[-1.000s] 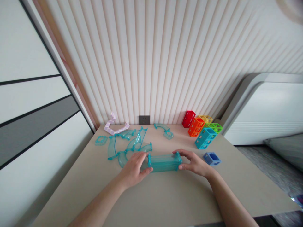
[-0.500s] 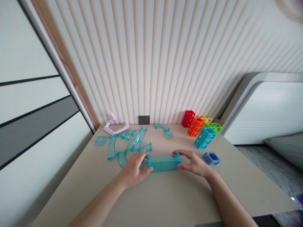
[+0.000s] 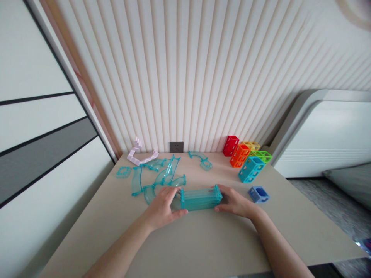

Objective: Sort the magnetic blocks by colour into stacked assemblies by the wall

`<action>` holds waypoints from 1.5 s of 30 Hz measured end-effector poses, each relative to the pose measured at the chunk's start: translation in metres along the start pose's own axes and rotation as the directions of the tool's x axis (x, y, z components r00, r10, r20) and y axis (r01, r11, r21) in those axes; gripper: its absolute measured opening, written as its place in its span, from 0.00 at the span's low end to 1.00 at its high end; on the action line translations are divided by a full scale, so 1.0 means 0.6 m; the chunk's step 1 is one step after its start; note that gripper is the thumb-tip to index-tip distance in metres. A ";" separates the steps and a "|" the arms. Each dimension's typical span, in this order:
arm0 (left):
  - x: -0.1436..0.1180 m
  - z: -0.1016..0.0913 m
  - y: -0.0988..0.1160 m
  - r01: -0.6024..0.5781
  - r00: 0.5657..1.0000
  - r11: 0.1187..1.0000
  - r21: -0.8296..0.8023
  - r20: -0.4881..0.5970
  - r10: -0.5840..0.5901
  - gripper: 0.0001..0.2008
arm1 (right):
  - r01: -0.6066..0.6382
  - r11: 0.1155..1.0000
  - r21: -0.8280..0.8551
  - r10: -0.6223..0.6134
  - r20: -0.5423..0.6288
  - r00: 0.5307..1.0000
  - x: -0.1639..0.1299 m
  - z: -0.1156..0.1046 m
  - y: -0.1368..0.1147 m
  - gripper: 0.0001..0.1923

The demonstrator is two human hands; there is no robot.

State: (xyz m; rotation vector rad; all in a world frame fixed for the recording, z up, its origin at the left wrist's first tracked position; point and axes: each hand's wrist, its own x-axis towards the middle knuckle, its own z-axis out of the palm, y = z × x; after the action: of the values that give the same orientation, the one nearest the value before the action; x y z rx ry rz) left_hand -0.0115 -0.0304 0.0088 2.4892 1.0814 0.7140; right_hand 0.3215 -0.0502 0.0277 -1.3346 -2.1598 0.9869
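Now both hands clamp one teal track block [image 3: 201, 198] on the table [image 3: 203, 243].
Long axis lies L-R: left hand [image 3: 162, 208] grips the left end, right hand [image 3: 236, 201] the right end, both equally near.

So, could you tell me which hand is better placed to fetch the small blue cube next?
Probably the right hand: the small blue cube lies just beside it, while the left hand grips the teal block's far end.

Single head-worn view, looking forward and down across the table [image 3: 203, 239] toward the ribbed wall [image 3: 185, 77] — near edge at the bottom, far edge at the wall. Wide-angled, close over both forearms; cabinet panels [image 3: 34, 127] left, a bed's headboard [image 3: 324, 131] right.
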 end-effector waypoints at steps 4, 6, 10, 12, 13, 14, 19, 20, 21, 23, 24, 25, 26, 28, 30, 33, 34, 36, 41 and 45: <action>0.002 0.003 0.000 0.018 0.999 0.996 0.093 0.044 -0.022 0.35 | 0.001 1.000 -0.024 -0.001 0.002 1.000 0.001 0.001 -0.003 0.21; 0.004 0.004 0.002 0.020 0.997 0.990 0.138 0.075 -0.030 0.35 | 0.014 0.999 -0.030 -0.013 0.006 1.000 0.001 0.000 -0.005 0.22; 0.007 0.004 0.008 0.034 0.992 0.985 0.168 0.117 -0.054 0.33 | -0.001 0.999 -0.049 0.001 0.010 1.000 0.001 0.000 -0.005 0.28; 0.008 0.003 0.009 0.044 0.990 0.984 0.172 0.124 -0.066 0.32 | -0.009 0.998 -0.056 0.009 0.005 1.000 0.000 0.000 -0.003 0.30; 0.008 0.003 0.009 0.046 0.990 0.984 0.174 0.125 -0.069 0.32 | -0.010 0.998 -0.058 0.010 0.001 1.000 0.000 0.001 -0.002 0.29; 0.008 0.003 0.008 0.047 0.990 0.983 0.176 0.125 -0.070 0.31 | -0.012 0.998 -0.061 0.012 -0.001 1.000 0.000 0.001 -0.002 0.29; 0.007 0.008 0.004 0.066 0.992 0.985 0.158 0.100 -0.083 0.28 | -0.011 0.997 -0.082 0.011 -0.001 1.000 -0.001 0.003 0.001 0.25; 0.007 0.009 0.003 0.069 0.992 0.986 0.151 0.091 -0.083 0.27 | -0.006 0.997 -0.082 0.006 -0.002 1.000 -0.001 0.003 0.002 0.25; 0.007 0.009 0.003 0.070 0.993 0.987 0.146 0.082 -0.082 0.26 | 0.000 0.997 -0.079 0.000 0.000 1.000 -0.001 0.003 0.001 0.24; 0.007 0.009 0.003 0.065 0.994 0.988 0.142 0.077 -0.077 0.25 | 0.004 0.997 -0.071 -0.004 0.008 1.000 -0.001 0.002 0.000 0.25; 0.007 0.009 0.003 0.063 0.994 0.988 0.142 0.078 -0.075 0.25 | 0.005 0.998 -0.068 -0.004 0.010 1.000 -0.001 0.001 -0.001 0.26; 0.007 0.009 0.003 0.064 0.994 0.988 0.141 0.081 -0.076 0.25 | 0.007 0.998 -0.066 -0.006 0.015 1.000 -0.001 0.001 -0.003 0.26; 0.007 0.009 0.003 0.067 0.993 0.988 0.139 0.083 -0.079 0.25 | 0.011 0.998 -0.065 -0.010 0.018 1.000 -0.001 0.000 -0.005 0.26; 0.007 0.008 0.004 0.073 0.993 0.989 0.131 0.080 -0.084 0.25 | 0.017 0.998 -0.062 -0.016 0.021 1.000 0.000 -0.001 -0.009 0.25; 0.008 0.007 0.005 0.078 0.993 0.989 0.126 0.078 -0.088 0.25 | 0.021 0.998 -0.063 -0.019 0.022 1.000 0.001 -0.001 -0.012 0.22; 0.009 0.004 0.009 0.083 0.990 0.987 0.135 0.099 -0.097 0.26 | 0.029 0.997 -0.072 -0.028 0.006 1.000 0.002 0.000 -0.012 0.18; 0.009 0.003 0.010 0.083 0.989 0.987 0.141 0.109 -0.099 0.26 | 0.035 0.996 -0.077 -0.035 0.002 0.999 0.002 0.000 -0.011 0.18; 0.010 0.002 0.012 0.078 0.988 0.986 0.149 0.119 -0.096 0.25 | 0.051 0.995 -0.084 -0.051 0.000 0.999 0.002 0.001 -0.010 0.17; 0.009 0.003 0.010 0.078 0.991 0.987 0.138 0.096 -0.092 0.25 | 0.061 0.995 -0.082 -0.061 0.010 0.998 0.003 -0.001 -0.014 0.17; 0.007 0.002 0.008 0.054 0.995 0.993 0.107 0.078 -0.063 0.24 | 0.035 0.995 -0.089 -0.035 0.001 0.999 0.003 -0.001 -0.016 0.18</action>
State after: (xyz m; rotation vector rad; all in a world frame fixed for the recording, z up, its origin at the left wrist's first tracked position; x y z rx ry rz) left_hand -0.0056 -0.0302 0.0114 2.5384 1.1852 0.5476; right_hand 0.3156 -0.0510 0.0351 -1.3318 -2.2431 0.8855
